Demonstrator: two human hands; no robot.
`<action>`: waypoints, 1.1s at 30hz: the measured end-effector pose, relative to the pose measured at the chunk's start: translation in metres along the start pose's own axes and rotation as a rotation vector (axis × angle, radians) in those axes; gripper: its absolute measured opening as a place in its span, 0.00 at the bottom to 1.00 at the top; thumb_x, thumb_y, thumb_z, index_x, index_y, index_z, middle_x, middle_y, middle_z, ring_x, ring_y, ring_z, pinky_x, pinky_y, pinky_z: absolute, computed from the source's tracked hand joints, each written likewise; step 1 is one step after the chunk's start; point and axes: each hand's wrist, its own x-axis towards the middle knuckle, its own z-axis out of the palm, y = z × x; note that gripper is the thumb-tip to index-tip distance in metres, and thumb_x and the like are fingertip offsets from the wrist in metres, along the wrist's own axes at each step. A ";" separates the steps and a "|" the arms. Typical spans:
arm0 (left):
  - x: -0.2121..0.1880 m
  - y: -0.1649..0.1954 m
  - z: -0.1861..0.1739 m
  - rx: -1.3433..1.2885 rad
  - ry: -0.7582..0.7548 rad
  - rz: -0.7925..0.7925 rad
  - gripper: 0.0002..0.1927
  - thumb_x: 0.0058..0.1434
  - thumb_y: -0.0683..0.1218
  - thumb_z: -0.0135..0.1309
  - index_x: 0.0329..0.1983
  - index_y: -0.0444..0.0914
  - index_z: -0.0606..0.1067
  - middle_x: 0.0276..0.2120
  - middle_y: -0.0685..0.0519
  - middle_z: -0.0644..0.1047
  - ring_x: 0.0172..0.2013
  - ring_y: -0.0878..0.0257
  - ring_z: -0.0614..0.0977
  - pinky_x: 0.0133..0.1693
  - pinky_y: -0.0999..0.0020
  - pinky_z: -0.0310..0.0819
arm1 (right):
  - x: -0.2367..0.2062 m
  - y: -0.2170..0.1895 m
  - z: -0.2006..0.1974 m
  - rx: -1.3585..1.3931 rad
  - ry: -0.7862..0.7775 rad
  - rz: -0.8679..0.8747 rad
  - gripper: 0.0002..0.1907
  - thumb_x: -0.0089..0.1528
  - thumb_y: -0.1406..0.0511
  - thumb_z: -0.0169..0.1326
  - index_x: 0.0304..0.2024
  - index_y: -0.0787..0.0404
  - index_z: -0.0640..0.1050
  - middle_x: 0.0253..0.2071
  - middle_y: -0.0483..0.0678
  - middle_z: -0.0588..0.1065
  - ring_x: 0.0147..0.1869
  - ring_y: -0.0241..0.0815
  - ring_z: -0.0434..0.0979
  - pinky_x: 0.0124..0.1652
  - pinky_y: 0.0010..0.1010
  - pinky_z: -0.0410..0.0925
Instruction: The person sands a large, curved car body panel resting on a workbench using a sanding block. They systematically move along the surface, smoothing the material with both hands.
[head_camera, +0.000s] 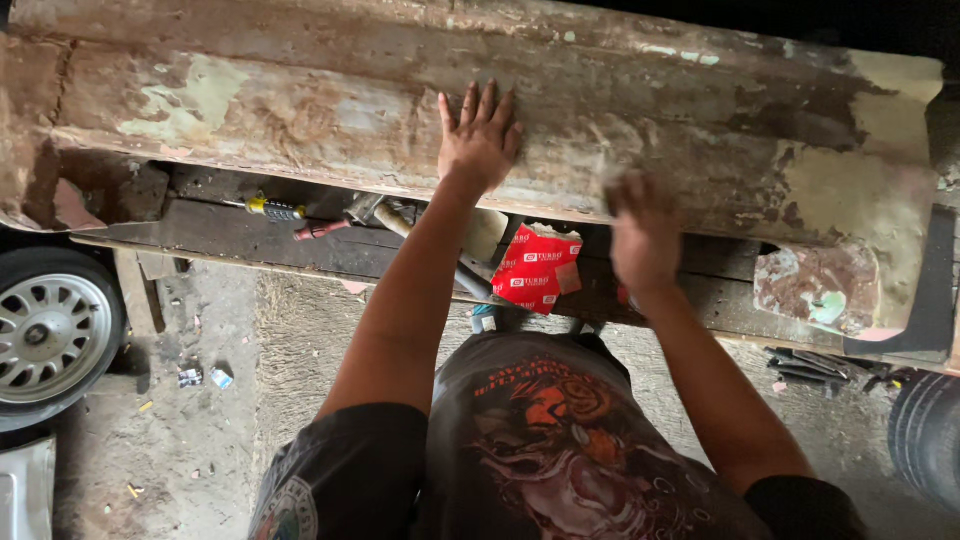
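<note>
1. The long, rust-brown body panel with pale filler patches (300, 110) lies across the dark wooden desk (230, 235); its long axis runs left to right, crosswise to both forearms.
2. The left hand (480, 135) rests flat on the panel face near the middle of its length, fingers spread, holding nothing.
3. The right hand (643, 235) sits at the panel's near lower edge, just right of the left hand. It is blurred; whether it grips anything cannot be told.
4. Red packets (535, 270) lie on the desk between both wrists.

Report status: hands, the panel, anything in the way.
Left hand flat, fingers spread on rusty body panel. Right hand blurred, pressed against panel's lower edge; grip unclear. Red packets and screwdriver on shelf beneath, clear of both hands.
</note>
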 end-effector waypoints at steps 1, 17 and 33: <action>-0.001 -0.001 0.000 -0.012 0.007 0.004 0.33 0.72 0.61 0.31 0.79 0.48 0.51 0.78 0.50 0.50 0.77 0.50 0.46 0.70 0.35 0.23 | -0.004 0.013 0.000 -0.023 0.037 0.022 0.25 0.69 0.68 0.53 0.70 0.54 0.73 0.75 0.53 0.63 0.80 0.61 0.60 0.76 0.60 0.50; -0.005 0.002 -0.013 -0.007 -0.048 0.023 0.32 0.72 0.60 0.29 0.79 0.50 0.50 0.78 0.51 0.49 0.77 0.50 0.45 0.71 0.37 0.24 | -0.005 -0.031 0.023 -0.002 0.077 -0.036 0.30 0.66 0.61 0.56 0.71 0.57 0.71 0.78 0.55 0.58 0.80 0.65 0.55 0.71 0.65 0.48; -0.002 -0.003 0.002 0.055 -0.010 0.083 0.34 0.73 0.65 0.29 0.79 0.50 0.48 0.78 0.50 0.48 0.77 0.49 0.46 0.70 0.35 0.27 | -0.002 -0.028 0.007 -0.006 0.114 -0.131 0.31 0.64 0.60 0.60 0.71 0.54 0.72 0.76 0.56 0.61 0.76 0.63 0.59 0.69 0.60 0.53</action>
